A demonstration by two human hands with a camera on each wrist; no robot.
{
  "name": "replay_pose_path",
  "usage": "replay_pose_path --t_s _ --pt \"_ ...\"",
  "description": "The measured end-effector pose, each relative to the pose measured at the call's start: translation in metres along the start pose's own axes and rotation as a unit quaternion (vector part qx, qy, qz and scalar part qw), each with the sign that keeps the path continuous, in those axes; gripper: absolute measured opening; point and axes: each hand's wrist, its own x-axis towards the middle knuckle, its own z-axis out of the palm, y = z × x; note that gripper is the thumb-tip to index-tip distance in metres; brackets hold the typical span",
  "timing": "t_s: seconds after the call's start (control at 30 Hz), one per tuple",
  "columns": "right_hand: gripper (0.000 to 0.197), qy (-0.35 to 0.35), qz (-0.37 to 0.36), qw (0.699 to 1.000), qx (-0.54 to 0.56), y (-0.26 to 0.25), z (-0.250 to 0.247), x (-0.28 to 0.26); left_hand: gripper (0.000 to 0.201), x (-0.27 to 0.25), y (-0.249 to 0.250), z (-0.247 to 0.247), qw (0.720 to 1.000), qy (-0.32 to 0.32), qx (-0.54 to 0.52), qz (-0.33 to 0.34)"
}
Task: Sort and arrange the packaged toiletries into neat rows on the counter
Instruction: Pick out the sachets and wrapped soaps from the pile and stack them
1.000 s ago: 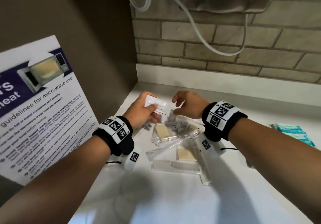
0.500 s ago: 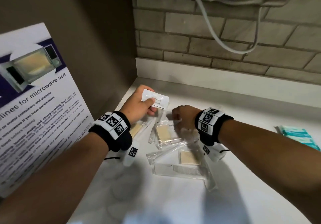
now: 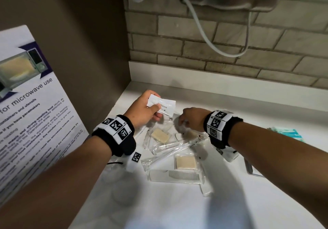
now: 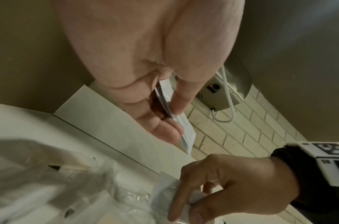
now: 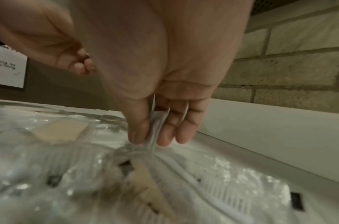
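Counter [image 3: 177, 211] pile [image 3: 170, 145] blurs; right hand [image 3: 190, 120] hides its pinched wrapper.

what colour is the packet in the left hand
White, with dark print, held in the left hand: the toothpaste packet shows best in the head view.

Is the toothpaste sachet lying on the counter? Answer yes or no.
No, the left hand holds the toothpaste sachet above the counter.

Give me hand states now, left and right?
Left hand: closed, holding white toothpaste sachets.
Right hand: closed, fingers pinching a clear plastic packet in the pile.
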Motion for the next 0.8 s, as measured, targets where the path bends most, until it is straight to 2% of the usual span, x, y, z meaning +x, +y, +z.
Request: replay_pose_path --t_s 0.13,0.3,0.43,0.53,0.63,0.67,0.73,0.8 --pt "0.018 0.004 0.002 0.999 -0.04 -0.01 0.002 0.008 0.02 0.0 0.001 -0.001 1.0 0.002 0.014 0.0" --pt "0.017 -0.006 0.019 0.999 -0.039 -0.011 0.001 0.012 0.019 -0.001 -0.002 -0.001 1.0 0.001 0.018 -0.004" --pt "0.015 -0.024 -0.007 0.999 -0.039 -0.012 0.004 0.012 0.017 -0.002 -0.004 0.0 1.0 0.003 0.018 -0.008" --pt "0.018 0.008 -0.007 1.0 -0.024 -0.008 -0.005 0.01 0.018 -0.001 -0.002 -0.001 1.0 0.006 0.019 -0.013" --pt "0.013 0.085 0.002 0.993 0.087 0.003 -0.03 0.006 0.019 -0.002 -0.001 -0.004 1.0 0.001 0.024 -0.017" --pt "0.009 0.107 0.007 0.981 0.164 0.006 -0.04 0.002 0.018 -0.003 0.0 -0.005 0.999 -0.003 0.026 -0.021" --pt "0.022 0.132 0.015 0.938 0.319 0.008 -0.055 -0.008 0.017 -0.006 0.0 -0.004 0.999 -0.011 0.022 -0.031" --pt "0.029 0.136 0.009 0.906 0.402 0.008 -0.063 -0.018 0.019 -0.009 0.001 0.0 0.999 -0.011 0.011 -0.039"
